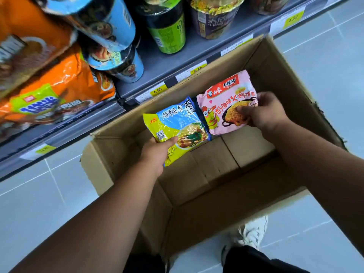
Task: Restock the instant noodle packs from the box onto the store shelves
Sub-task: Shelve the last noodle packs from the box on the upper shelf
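Observation:
An open cardboard box stands on the floor against the shelf front. Over its far half my left hand grips the lower corner of a blue and yellow noodle pack. My right hand grips the right edge of a pink noodle pack. The two packs are side by side and touch. The box floor below them shows only bare cardboard flaps.
The grey store shelf runs along the top, with yellow price tags on its edge. Blue, green and purple cup noodles stand on it; orange multi-packs lie at left. Pale floor tiles surround the box. A white shoe is near the box's front.

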